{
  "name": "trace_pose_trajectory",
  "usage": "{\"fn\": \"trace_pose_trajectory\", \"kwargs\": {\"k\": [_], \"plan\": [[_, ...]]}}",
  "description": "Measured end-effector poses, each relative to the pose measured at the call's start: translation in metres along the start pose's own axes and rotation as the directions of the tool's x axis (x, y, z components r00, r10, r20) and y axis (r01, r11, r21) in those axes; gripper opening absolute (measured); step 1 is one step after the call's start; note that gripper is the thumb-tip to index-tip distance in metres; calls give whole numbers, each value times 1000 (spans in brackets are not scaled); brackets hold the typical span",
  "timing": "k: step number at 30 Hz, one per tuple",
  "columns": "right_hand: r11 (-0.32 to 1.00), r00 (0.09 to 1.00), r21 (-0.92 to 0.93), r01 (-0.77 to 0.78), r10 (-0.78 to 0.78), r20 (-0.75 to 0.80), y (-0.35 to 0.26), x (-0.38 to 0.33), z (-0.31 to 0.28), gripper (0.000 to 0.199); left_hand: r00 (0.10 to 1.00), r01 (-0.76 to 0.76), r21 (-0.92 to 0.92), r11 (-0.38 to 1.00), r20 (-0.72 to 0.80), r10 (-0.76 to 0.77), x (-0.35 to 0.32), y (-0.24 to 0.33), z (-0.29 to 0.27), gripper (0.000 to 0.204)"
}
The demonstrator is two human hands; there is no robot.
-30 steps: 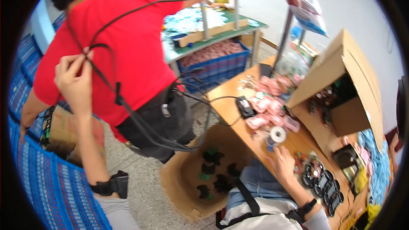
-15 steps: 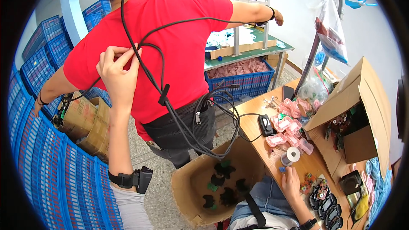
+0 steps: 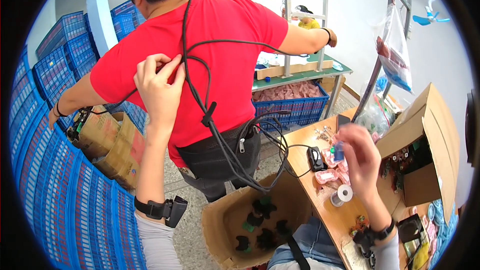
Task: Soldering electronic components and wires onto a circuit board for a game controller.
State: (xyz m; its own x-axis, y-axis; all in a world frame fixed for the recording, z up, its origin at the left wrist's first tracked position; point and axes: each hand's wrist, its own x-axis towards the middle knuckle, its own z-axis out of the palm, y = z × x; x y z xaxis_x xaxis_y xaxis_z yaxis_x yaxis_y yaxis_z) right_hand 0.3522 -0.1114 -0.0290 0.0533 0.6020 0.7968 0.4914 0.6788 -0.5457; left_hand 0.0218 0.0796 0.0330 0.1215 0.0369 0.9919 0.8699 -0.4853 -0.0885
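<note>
My left hand is raised before the back of a person in a red shirt. Its thumb and fingers pinch a black cable that hangs down and loops, bundled by a black tie. Over the table, my right hand is blurred by motion, with a small blue piece at its fingertips; its exact kind cannot be made out. Below that hand lie pink plastic shells, a spool of wire and a black box-shaped device.
An open cardboard box with dark parts stands on the floor. Stacked blue crates line the left side. On the wooden table rests another cardboard box. Metal posts with a hanging plastic bag rise beside it.
My right hand has lifted off the tabletop and moved farther away, with the small blue piece. My left hand keeps its pinch on the cable. The whole view has shifted slightly.
</note>
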Motion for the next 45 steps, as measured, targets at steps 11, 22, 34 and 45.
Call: {"fn": "trace_pose_trajectory", "kwargs": {"k": [11,22,34,45], "plan": [[964,941,2,-267,260,218,28,-3,32,16,989,-140,49,989,49,138,-4,-30,7,20],[747,739,-639,186,322,592,144,-124,-17,19,972,-215,201,956,143,188,-7,-49,12,26],[563,794,-823,77,465,392,170,-182,5,23,987,-153,108,982,58,147,-4,-28,6,21],[943,929,172,-284,226,292,43,52,36,24,1000,-2,33,999,29,1,-4,6,0,21]]}}
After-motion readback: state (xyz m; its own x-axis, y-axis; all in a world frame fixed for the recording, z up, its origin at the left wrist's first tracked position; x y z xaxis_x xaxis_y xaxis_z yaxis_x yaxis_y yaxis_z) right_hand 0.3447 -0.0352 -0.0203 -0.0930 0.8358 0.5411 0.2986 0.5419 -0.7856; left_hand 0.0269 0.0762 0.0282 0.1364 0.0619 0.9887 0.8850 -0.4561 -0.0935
